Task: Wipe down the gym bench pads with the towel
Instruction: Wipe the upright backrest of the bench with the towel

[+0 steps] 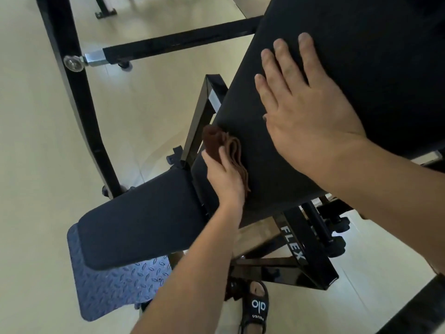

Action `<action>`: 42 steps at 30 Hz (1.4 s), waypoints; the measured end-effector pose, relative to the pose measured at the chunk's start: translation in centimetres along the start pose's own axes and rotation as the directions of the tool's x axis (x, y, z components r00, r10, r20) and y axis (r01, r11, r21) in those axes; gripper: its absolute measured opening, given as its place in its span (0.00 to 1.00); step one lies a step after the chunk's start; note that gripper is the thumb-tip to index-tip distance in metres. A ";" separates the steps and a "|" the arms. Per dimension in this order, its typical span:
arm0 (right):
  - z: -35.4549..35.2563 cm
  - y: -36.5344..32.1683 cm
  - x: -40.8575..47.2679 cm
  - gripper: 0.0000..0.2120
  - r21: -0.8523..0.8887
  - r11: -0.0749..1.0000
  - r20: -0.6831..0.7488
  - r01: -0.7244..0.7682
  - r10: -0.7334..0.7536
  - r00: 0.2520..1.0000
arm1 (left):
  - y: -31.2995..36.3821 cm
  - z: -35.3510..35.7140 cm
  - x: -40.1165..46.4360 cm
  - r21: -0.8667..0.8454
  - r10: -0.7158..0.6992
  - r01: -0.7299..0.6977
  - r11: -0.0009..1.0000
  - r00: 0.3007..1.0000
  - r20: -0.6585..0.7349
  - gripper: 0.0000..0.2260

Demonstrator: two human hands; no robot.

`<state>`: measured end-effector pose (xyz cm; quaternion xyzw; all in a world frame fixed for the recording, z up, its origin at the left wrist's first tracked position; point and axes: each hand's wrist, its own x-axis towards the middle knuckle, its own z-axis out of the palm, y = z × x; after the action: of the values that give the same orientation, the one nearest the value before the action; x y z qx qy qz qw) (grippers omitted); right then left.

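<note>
Right hand (305, 116) flat on back pad (361, 68), fingers spread. Left hand (224, 177) grips towel (216, 143) at pad edge. Might slip off: loose folds.

arms: bare, no sleeves showing | hands (305, 112): bare | foot: black sandal (256, 307), white "alo" lettering

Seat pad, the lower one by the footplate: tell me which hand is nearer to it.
Left. The left hand holds the brown towel against the backrest pad just beside the seat pad; the right hand rests flat higher on the backrest.
</note>
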<state>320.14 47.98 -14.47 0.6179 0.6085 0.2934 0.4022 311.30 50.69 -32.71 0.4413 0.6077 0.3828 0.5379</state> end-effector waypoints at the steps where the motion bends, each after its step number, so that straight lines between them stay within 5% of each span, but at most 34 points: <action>1: 0.0 -0.2 0.1 0.33 0.006 1.000 -0.003 -0.004 0.004 1.000 | 0.1 0.1 2.5 0.009 -0.035 0.035 0.999 0.999 -0.030 0.11; 4: 0.1 -0.8 0.3 0.33 0.023 0.999 0.003 -0.022 0.022 1.000 | 0.7 0.4 5.8 -0.013 -0.081 0.081 0.997 0.995 -0.060 0.17; 6: 0.1 -1.0 0.4 0.33 0.049 0.998 -0.010 -0.032 0.032 0.999 | 0.6 0.2 2.9 -0.075 -0.043 0.041 0.996 0.999 -0.027 0.12; 10: 0.1 -1.2 0.4 0.33 0.083 0.996 -0.016 -0.029 0.031 0.999 | 1.9 -0.3 -3.5 -0.128 0.206 -0.191 0.973 0.971 0.124 0.10; 16: 0.0 -1.3 0.6 0.33 0.093 0.995 -0.015 -0.030 0.031 0.999 | 8.9 1.8 6.4 -0.062 0.440 -0.436 0.898 0.890 0.119 0.07; 22: 0.2 -1.5 0.8 0.33 0.037 0.998 -0.007 -0.047 0.047 0.999 | 2.0 0.1 10.4 0.055 0.160 -0.168 0.984 0.979 0.126 0.19; 30: 0.4 -3.0 1.4 0.33 0.008 0.990 -0.005 -0.142 0.142 0.990 | -6.6 -2.7 6.6 0.089 -0.170 0.165 0.982 0.985 0.040 0.21; 36: 0.4 -6.6 2.1 0.32 0.187 0.980 0.047 -0.072 0.064 0.997 | -3.7 -1.9 -5.7 -0.051 -0.027 0.036 0.998 0.985 0.170 0.17; 39: 0.9 -8.0 1.7 0.31 0.276 0.960 0.032 -0.035 0.027 0.999 | -4.4 -2.4 -4.0 -0.019 0.114 -0.113 0.993 0.965 0.235 0.20; 42: 1.4 -9.4 0.5 0.30 0.371 0.928 -0.030 0.041 -0.032 0.999 | -6.0 -3.1 1.0 0.046 0.056 -0.067 0.997 0.978 0.202 0.16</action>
<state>316.50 47.64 -23.22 0.6680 0.6690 0.1730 0.2763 307.40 49.74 -38.30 0.5101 0.5463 0.3369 0.5725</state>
